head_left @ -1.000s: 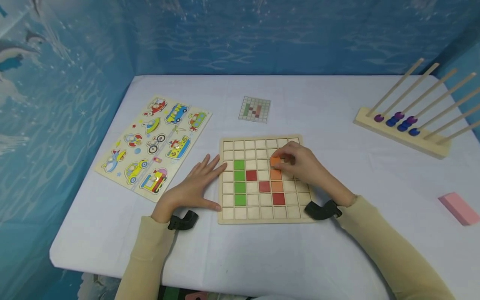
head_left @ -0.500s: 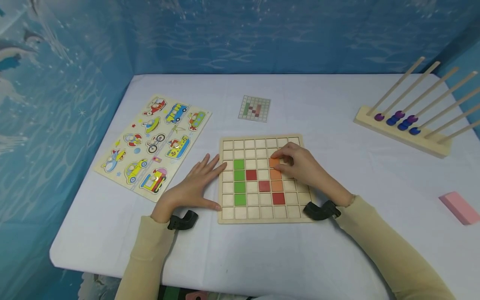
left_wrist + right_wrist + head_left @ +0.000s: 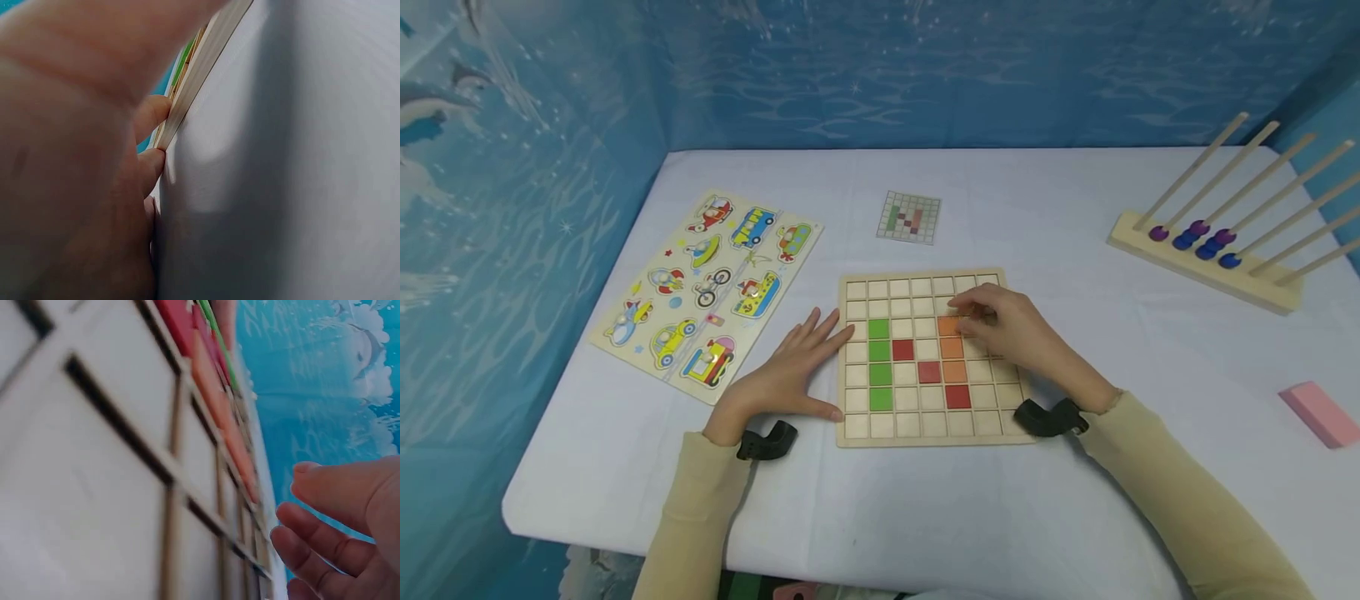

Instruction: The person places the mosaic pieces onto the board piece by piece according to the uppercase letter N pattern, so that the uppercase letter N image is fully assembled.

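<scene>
A wooden grid board (image 3: 934, 442) lies flat on the white-covered table. Set in it are a column of several green tiles (image 3: 880, 352), three red tiles (image 3: 957, 397) in a diagonal, and three orange tiles (image 3: 952, 348) in a column. My left hand (image 3: 782, 375) has its fingers spread, touching the board's left edge; the left wrist view shows fingertips (image 3: 155, 161) against that edge. Over the right part of the board hovers my right hand (image 3: 1018, 333), its fingers loosely bent beside the top orange tile. In the right wrist view its thumb and fingers are apart and hold nothing.
Behind the board lies a small pattern card (image 3: 909, 217) with a coloured grid. A vehicle peg puzzle (image 3: 703, 292) is at the left. At the right stand a wooden bead rack (image 3: 1210, 267) with upright rods and a pink block (image 3: 1321, 415).
The top orange tile, held tilted a second ago, now lies flat in its cell. My right hand has let go of it and shifted slightly right. The left hand has stayed still.
</scene>
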A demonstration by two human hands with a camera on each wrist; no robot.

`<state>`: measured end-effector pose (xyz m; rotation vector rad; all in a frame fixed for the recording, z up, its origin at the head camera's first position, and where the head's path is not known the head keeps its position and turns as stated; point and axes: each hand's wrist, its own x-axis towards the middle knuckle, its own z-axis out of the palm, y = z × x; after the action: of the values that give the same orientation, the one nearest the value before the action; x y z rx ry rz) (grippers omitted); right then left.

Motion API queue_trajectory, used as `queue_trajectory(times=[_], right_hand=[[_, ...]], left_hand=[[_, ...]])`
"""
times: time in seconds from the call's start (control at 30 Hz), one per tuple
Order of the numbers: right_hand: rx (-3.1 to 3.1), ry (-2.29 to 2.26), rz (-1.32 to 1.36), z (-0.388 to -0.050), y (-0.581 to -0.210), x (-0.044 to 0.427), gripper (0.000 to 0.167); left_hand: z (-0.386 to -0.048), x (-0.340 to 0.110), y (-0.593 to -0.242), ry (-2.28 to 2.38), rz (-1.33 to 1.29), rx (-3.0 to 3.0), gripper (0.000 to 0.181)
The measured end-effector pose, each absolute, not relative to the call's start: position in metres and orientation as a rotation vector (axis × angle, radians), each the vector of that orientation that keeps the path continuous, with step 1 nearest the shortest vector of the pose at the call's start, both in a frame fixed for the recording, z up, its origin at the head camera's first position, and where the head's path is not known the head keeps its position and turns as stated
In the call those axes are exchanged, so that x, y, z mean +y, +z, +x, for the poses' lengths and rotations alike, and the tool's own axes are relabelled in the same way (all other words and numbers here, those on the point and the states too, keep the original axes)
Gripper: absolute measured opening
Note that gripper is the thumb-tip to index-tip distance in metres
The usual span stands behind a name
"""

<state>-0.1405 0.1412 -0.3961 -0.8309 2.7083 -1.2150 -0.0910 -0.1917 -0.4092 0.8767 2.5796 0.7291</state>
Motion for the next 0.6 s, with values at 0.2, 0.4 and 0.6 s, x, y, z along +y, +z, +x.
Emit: queue_trajectory(times=[0.2, 0.4, 0.6], right_hand=[[2.921, -1.189, -0.801, -0.132, -0.380, 0.171, 0.025], [3.138, -0.968, -0.630, -0.118, -0.374, 0.220, 0.031], [3.314, -0.730, -0.612, -0.113, -0.374, 0.268, 0.035]], left_hand=[[-0.091, -0.193, -0.411, 0.724, 0.876, 2.579, 0.112], [-0.090, -0.197, -0.413, 0.719, 0.866, 2.583, 0.113], [-0.090, -0.199, -0.415, 0.740, 0.872, 2.577, 0.112]])
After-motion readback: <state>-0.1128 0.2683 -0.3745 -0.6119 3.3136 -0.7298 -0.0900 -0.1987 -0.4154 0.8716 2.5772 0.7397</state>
